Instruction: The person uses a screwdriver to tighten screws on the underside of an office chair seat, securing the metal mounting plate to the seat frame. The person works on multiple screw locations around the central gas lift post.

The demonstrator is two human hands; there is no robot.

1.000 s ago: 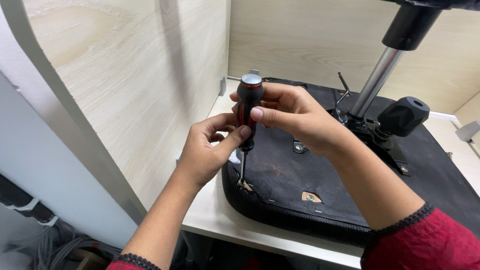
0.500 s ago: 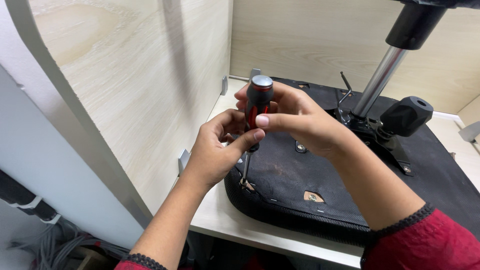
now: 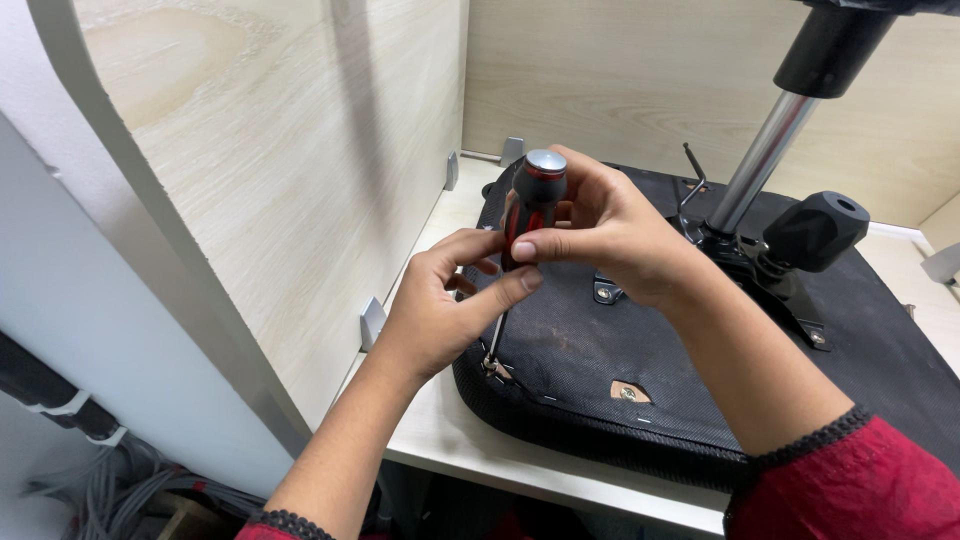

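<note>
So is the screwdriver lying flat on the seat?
No, the screwdriver stands nearly upright, its tip down at the seat's edge, held by the right hand and left hand.

You get soft, even indoor light from above; nothing is blown out. A dark vertical shadow band falls on the wooden side panel (image 3: 300, 150). The metal post (image 3: 762, 160) carries a bright sheen. Focus is sharp at centre, while straight edges bow slightly toward the corners.

Wooden side panel (image 3: 300, 180) crowds the left; chair column (image 3: 760, 160) blocks the right.
</note>
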